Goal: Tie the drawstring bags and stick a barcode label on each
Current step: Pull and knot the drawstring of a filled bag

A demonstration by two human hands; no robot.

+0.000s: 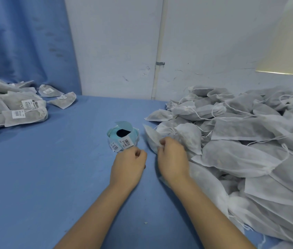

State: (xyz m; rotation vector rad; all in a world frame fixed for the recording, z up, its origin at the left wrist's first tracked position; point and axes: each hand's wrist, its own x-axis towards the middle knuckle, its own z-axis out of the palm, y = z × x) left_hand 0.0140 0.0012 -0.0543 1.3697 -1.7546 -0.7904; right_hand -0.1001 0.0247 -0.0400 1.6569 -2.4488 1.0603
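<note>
A large heap of white drawstring bags (246, 141) covers the right side of the blue table (52, 177). My right hand (172, 159) pinches the edge of one white bag (151, 139) at the heap's left border. My left hand (129, 164) hovers just left of it with fingers curled, directly in front of the roll of barcode labels (123, 136); I see nothing held in it. Loose labels hang off the roll's front.
A pile of labelled, tied bags (16, 108) lies at the far left by a blue curtain (25, 42). A white wall with a pipe (158, 69) stands behind the table.
</note>
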